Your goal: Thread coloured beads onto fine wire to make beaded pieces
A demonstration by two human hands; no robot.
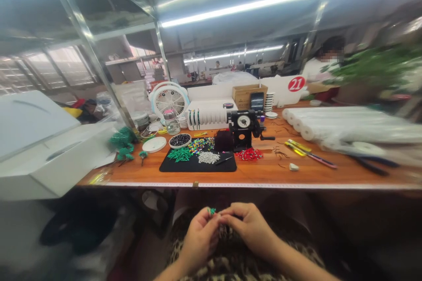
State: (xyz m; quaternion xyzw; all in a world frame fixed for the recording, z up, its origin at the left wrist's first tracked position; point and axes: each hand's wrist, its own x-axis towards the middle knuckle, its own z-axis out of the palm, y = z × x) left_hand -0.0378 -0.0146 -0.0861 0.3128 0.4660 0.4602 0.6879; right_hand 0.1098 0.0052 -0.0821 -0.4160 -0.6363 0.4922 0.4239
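Observation:
Over my lap, in front of the table edge, my left hand [201, 233] pinches a small green beaded piece [211, 211] that pokes out above its fingers. Thumb and forefinger of my right hand [249, 227] are closed and meet the left fingertips; whatever they grip is too small to make out. Beyond the hands, a black mat [168, 167] bears green pieces [180, 154], silvery beads [209, 157] and multicoloured beads [201, 144]. A dish of black beads [180, 140] stands at its back edge. Red pieces [249, 154] lie right of the mat.
A black hand-cranked device [243, 128] stands behind the mat. White rolls [307, 131], yellow-handled tools [296, 148] and dark pliers [368, 164] lie rightward on the wooden table [263, 175]. At left are a white box [49, 164] and green bundles [122, 140]; a person [318, 69] sits beyond.

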